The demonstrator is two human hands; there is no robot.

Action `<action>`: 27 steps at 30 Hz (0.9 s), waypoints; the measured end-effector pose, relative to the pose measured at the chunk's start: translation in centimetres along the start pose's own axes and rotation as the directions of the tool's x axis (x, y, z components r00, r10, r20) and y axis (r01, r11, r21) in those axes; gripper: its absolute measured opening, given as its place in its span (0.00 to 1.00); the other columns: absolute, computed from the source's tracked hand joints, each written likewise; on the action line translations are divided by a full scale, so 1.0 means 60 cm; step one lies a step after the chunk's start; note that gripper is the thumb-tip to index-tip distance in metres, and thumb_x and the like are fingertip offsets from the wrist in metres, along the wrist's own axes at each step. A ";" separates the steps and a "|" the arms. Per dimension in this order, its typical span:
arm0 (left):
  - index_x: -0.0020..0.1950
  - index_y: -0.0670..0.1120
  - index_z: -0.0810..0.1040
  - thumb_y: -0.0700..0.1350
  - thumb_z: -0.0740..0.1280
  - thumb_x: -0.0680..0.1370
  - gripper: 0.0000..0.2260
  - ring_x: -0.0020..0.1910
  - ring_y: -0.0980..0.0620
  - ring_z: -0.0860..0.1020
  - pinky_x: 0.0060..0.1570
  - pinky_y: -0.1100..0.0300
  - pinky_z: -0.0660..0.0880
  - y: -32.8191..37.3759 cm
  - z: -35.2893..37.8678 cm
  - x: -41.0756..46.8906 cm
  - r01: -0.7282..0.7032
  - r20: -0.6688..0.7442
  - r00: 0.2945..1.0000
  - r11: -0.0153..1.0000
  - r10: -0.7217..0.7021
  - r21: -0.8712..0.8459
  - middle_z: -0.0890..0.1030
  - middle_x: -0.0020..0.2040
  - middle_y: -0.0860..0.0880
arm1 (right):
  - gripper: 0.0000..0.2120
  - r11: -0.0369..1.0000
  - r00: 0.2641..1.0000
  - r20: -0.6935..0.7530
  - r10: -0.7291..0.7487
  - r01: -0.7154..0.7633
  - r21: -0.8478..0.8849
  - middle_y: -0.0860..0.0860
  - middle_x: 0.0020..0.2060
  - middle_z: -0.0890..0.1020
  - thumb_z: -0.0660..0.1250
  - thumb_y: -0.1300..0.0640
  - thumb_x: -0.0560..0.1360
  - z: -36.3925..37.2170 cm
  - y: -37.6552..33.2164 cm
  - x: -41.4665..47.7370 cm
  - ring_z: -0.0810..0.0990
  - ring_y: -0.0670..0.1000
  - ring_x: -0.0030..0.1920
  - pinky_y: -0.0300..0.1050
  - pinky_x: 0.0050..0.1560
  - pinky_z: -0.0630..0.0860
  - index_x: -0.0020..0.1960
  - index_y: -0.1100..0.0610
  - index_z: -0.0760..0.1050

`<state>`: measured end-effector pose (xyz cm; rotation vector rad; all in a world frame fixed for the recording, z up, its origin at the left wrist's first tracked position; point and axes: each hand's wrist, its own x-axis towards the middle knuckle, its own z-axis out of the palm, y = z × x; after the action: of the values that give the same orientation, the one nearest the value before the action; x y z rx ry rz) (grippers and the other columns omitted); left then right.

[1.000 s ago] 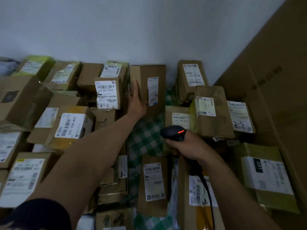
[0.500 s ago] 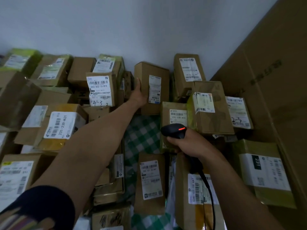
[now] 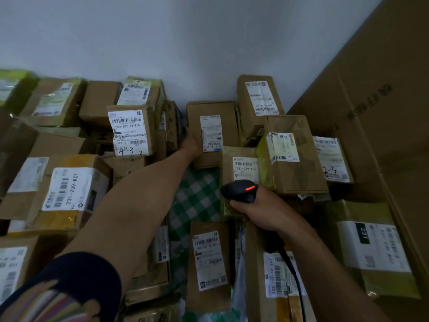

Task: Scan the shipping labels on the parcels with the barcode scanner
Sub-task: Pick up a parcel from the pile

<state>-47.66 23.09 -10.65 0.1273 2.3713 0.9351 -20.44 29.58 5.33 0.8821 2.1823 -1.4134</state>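
Many cardboard parcels with white shipping labels cover the surface. My left hand (image 3: 190,145) reaches far forward and grips the left edge of an upright brown parcel (image 3: 229,112) by the wall; its white label (image 3: 211,133) faces me. My right hand (image 3: 257,210) grips a black barcode scanner (image 3: 239,190) with a red light on top. The scanner's head points toward that parcel, a short way in front of it. The scanner's black cable (image 3: 292,268) runs down past my wrist.
A white wall stands behind the parcels. A large cardboard sheet (image 3: 383,112) leans along the right side. Green checked cloth (image 3: 197,196) shows in a gap between parcels at the centre. Parcels are packed tight on the left, right and front.
My left hand has pulled the upright parcel and tilted it so that its label faces me more squarely. The scanner has stayed almost still. My view has shifted slightly.
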 end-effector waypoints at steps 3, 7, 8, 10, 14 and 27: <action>0.84 0.42 0.44 0.40 0.65 0.82 0.38 0.78 0.39 0.64 0.76 0.46 0.63 -0.001 0.003 -0.005 -0.041 0.037 0.998 0.999 0.041 0.002 0.61 0.81 0.38 | 0.13 1.000 1.000 -0.008 -0.002 0.002 -0.015 0.44 0.51 0.85 0.72 0.48 0.79 0.003 0.002 0.004 0.83 0.45 0.50 0.41 0.48 0.76 0.60 0.38 0.76; 0.82 0.53 0.54 0.47 0.71 0.79 0.37 0.74 0.43 0.69 0.74 0.41 0.69 -0.020 0.016 0.013 -0.210 -0.055 0.977 0.977 0.207 -0.044 0.67 0.77 0.44 | 0.13 1.000 1.000 -0.003 -0.003 0.003 -0.021 0.43 0.54 0.84 0.72 0.48 0.79 0.005 0.002 0.005 0.83 0.47 0.53 0.44 0.55 0.77 0.61 0.37 0.75; 0.80 0.52 0.60 0.46 0.71 0.79 0.33 0.73 0.45 0.69 0.74 0.42 0.69 -0.018 0.017 0.011 -0.248 -0.061 0.968 0.967 0.244 -0.065 0.67 0.77 0.44 | 0.13 1.000 1.000 -0.007 -0.005 0.005 -0.020 0.43 0.54 0.84 0.72 0.48 0.79 0.004 0.002 0.005 0.82 0.47 0.53 0.44 0.56 0.77 0.61 0.37 0.75; 0.78 0.50 0.64 0.43 0.69 0.80 0.28 0.74 0.44 0.67 0.74 0.45 0.68 -0.011 0.017 0.003 -0.280 -0.059 0.960 0.954 0.275 -0.109 0.65 0.77 0.44 | 0.14 1.000 1.000 -0.019 -0.002 0.001 -0.026 0.43 0.54 0.84 0.72 0.48 0.79 0.004 0.004 0.006 0.82 0.46 0.54 0.44 0.57 0.77 0.63 0.39 0.76; 0.84 0.52 0.52 0.48 0.78 0.74 0.46 0.81 0.43 0.53 0.80 0.46 0.54 -0.019 0.027 0.006 -0.239 0.038 0.970 0.970 0.240 -0.033 0.52 0.83 0.44 | 0.13 0.999 0.999 -0.037 -0.010 0.009 -0.032 0.41 0.54 0.84 0.73 0.47 0.77 0.004 0.011 0.010 0.82 0.45 0.55 0.47 0.60 0.78 0.58 0.35 0.77; 0.77 0.51 0.68 0.42 0.69 0.80 0.26 0.75 0.42 0.68 0.73 0.47 0.67 -0.016 0.040 0.002 -0.309 0.110 0.950 0.925 0.291 0.223 0.63 0.79 0.43 | 0.14 0.998 0.999 -0.020 -0.027 0.025 -0.065 0.40 0.53 0.82 0.72 0.50 0.80 0.003 0.013 0.016 0.78 0.39 0.53 0.32 0.48 0.71 0.64 0.40 0.77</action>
<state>-46.33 23.83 -12.71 0.6250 2.4274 0.7586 -20.61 29.90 4.17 0.8524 2.2493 -1.3437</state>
